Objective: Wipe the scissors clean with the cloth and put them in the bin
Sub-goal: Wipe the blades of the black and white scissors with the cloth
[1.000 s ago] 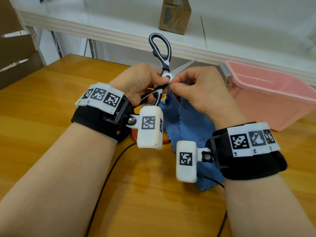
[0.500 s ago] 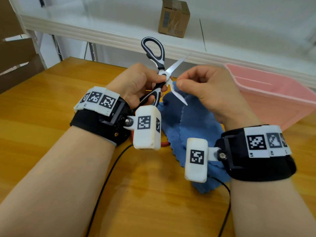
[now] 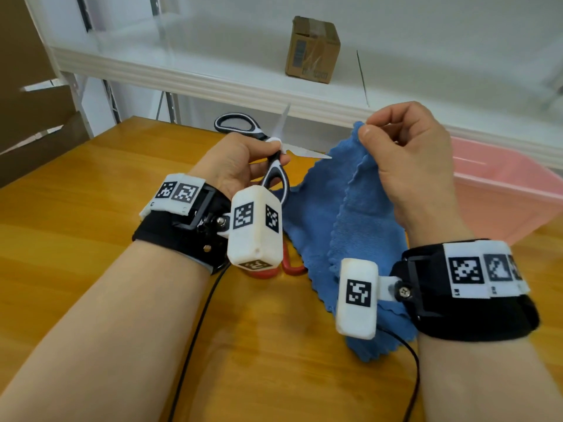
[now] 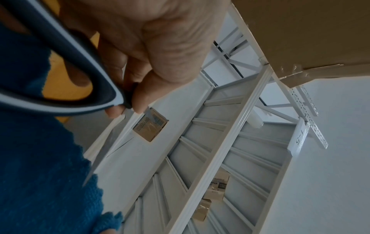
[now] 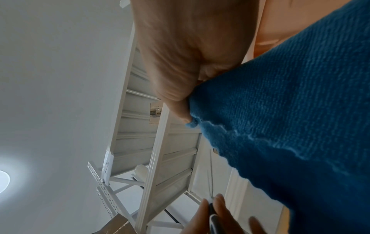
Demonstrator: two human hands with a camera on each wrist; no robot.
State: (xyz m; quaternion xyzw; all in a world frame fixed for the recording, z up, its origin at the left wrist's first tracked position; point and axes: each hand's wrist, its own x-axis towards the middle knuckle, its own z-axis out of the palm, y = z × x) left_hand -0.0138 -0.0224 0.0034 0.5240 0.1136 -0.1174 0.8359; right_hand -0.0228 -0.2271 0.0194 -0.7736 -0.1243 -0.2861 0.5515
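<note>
My left hand (image 3: 243,162) grips the black-and-white scissors (image 3: 275,175) near the pivot, above the wooden table. Their blades stand spread wide, one pointing up, one pointing right toward the cloth. In the left wrist view the dark handle loop (image 4: 80,76) crosses in front of my left hand (image 4: 138,63). My right hand (image 3: 405,153) pinches the top edge of the blue cloth (image 3: 344,220) between thumb and forefinger and lifts it; the rest drapes down onto the table. The right wrist view shows that pinch on the cloth (image 5: 290,110). The pink bin (image 3: 499,190) stands at the right.
Red handles of another pair of scissors (image 3: 292,263) lie on the table (image 3: 76,239) under the cloth and my left wrist. A white shelf (image 3: 213,80) runs along the back with a small cardboard box (image 3: 312,50) on it. Black cables trail toward me.
My right hand left the blade and rose to the right with a corner of the cloth. My left hand lowered the scissors, blades now spread wider.
</note>
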